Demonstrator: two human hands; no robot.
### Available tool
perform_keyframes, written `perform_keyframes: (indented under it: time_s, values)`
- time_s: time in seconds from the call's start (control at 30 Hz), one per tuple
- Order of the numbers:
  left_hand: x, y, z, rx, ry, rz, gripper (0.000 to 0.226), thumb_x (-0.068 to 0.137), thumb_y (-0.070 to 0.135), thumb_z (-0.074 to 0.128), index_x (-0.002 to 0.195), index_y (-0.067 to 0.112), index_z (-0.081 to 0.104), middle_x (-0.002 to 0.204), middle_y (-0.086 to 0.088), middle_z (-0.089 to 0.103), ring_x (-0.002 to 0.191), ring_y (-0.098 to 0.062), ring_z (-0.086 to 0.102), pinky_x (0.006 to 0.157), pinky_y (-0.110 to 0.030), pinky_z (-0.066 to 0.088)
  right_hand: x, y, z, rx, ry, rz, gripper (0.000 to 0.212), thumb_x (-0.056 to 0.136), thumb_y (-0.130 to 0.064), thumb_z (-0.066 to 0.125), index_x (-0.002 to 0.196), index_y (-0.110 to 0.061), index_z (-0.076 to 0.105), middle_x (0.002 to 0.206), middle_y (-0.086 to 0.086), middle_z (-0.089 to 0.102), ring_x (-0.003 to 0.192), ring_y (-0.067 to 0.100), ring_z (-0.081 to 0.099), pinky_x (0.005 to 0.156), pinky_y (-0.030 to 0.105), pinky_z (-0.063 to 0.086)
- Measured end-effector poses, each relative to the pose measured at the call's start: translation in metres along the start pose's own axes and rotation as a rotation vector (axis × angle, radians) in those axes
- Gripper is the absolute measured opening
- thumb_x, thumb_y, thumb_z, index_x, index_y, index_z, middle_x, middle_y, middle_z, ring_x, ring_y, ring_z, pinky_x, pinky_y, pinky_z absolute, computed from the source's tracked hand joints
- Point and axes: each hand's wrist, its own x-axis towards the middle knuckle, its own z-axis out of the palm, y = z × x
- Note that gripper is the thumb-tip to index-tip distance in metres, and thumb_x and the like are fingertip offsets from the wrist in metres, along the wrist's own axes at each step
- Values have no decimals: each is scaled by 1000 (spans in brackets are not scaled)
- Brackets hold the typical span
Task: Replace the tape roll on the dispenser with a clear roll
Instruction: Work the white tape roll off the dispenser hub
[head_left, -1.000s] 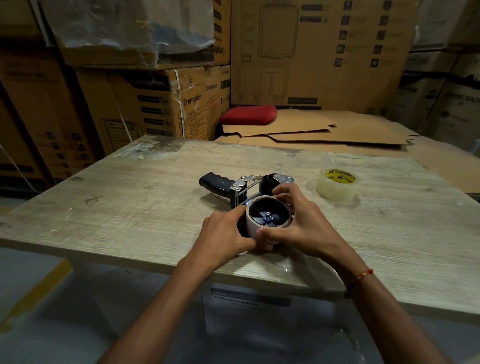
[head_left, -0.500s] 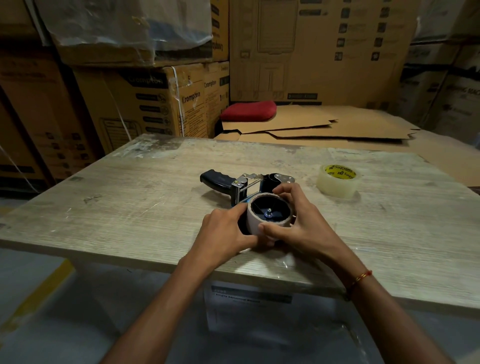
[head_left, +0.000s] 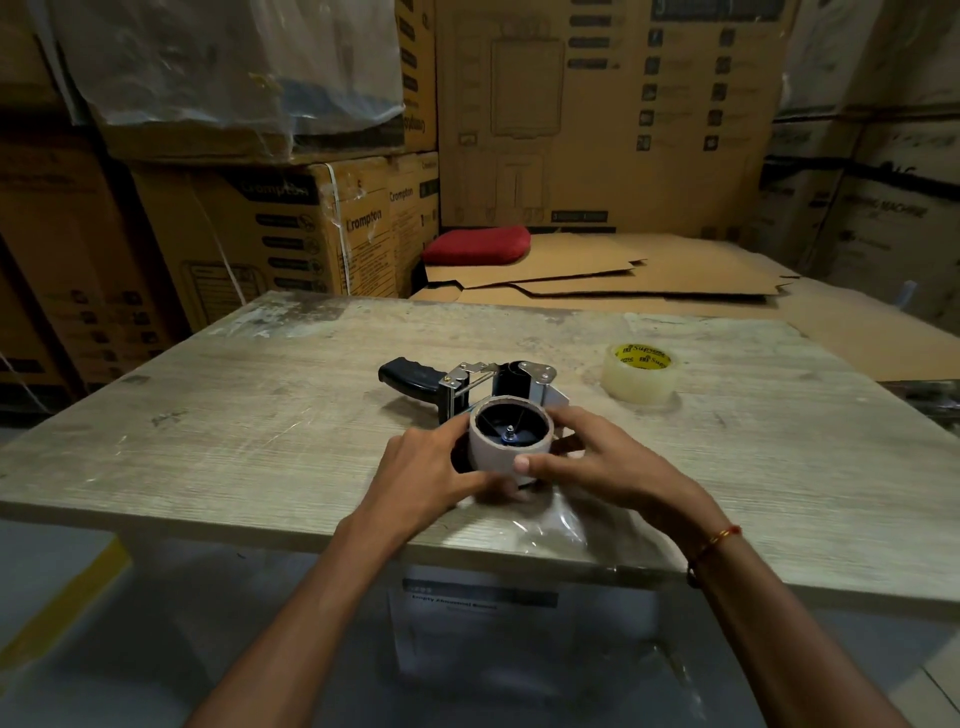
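Observation:
A tape dispenser (head_left: 467, 382) with a black handle and metal frame lies on its side in the middle of the wooden table (head_left: 234, 431). On its black hub sits a pale cardboard core (head_left: 498, 454), an empty roll. My left hand (head_left: 431, 467) grips the core's left side. From the right, my right hand (head_left: 587, 462) holds it too, thumb pressed on its front wall. A clear tape roll (head_left: 640, 382) with a yellow printed core lies flat to the right, apart from both hands.
A crumpled piece of clear film (head_left: 550, 525) lies at the table's near edge under my right wrist. Stacked cardboard boxes (head_left: 291, 234) stand behind, with flattened cardboard sheets (head_left: 623, 270) and a red cushion (head_left: 475, 244) beyond the far edge.
The core has risen a little on the hub and my hands have shifted slightly with it. The dispenser and the clear roll have stayed where they were.

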Motion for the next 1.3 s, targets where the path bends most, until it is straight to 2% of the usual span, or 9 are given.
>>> perform_keyframes:
  time_s: [0.07, 0.17, 0.37, 0.5, 0.63, 0.77, 0.93, 1.13, 1.3]
  values:
    - [1, -1, 0, 7, -7, -1, 87, 66, 79, 68, 141, 41, 47, 107, 2, 76, 95, -13, 69, 83, -35, 57, 1, 11, 4, 16, 54, -10, 56, 79, -41, 84, 130, -35, 61, 121, -13, 70, 107, 10, 68, 93, 35, 57]
    - [0, -2, 0, -14, -15, 0, 93, 59, 86, 63, 140, 43, 46, 106, 4, 76, 95, -11, 69, 86, -38, 56, 7, 18, 6, 17, 109, -17, 68, 73, -41, 87, 135, -26, 61, 119, -8, 73, 105, 9, 69, 95, 40, 57]
    - [-3, -2, -4, -106, -55, -20, 84, 63, 82, 66, 138, 48, 48, 111, 10, 75, 98, -5, 65, 86, -33, 54, 12, 22, 9, -5, 100, -36, 77, 72, -44, 88, 139, -27, 54, 126, -10, 67, 107, 7, 67, 92, 31, 58]
    - [-6, -5, -8, -289, -102, -42, 84, 64, 72, 73, 139, 50, 44, 127, 19, 65, 116, 0, 60, 98, -33, 53, 9, 25, 17, 45, 125, -55, 74, 72, -43, 88, 136, -31, 55, 123, -15, 66, 107, 3, 65, 84, 18, 54]
    - [-3, -7, -16, -358, -163, -67, 89, 69, 56, 82, 145, 49, 36, 146, 13, 54, 132, -4, 51, 111, -37, 44, 7, 28, 22, 145, 144, -54, 73, 72, -42, 89, 135, -32, 54, 125, -14, 67, 111, 3, 65, 90, 22, 55]
    - [1, -3, -19, -173, -168, 11, 79, 74, 63, 73, 143, 57, 33, 139, 13, 61, 128, -7, 56, 108, -37, 47, 9, 28, 19, 159, 100, -58, 78, 70, -46, 88, 138, -32, 51, 129, -14, 65, 113, 7, 65, 96, 32, 56]
    - [-2, -5, -12, -58, -135, 91, 74, 79, 82, 47, 145, 56, 24, 135, 12, 64, 124, -14, 60, 102, -50, 46, 7, 31, 17, 158, 139, -86, 71, 74, -36, 89, 136, -30, 55, 125, -13, 68, 110, 5, 67, 93, 28, 57]
    - [0, -3, -5, 69, -76, 174, 72, 87, 77, 41, 150, 47, 22, 127, 8, 68, 109, -14, 66, 85, -35, 47, 5, 35, 14, 190, 117, -98, 66, 80, -33, 84, 138, -30, 54, 129, -13, 67, 115, 2, 65, 93, 23, 55]
    - [1, -6, -2, 133, -57, 207, 75, 86, 82, 34, 150, 45, 18, 113, 5, 72, 95, -16, 69, 76, -34, 50, 3, 37, 17, 113, 145, -115, 70, 78, -51, 80, 139, -36, 50, 131, -14, 66, 118, 5, 65, 99, 37, 56]
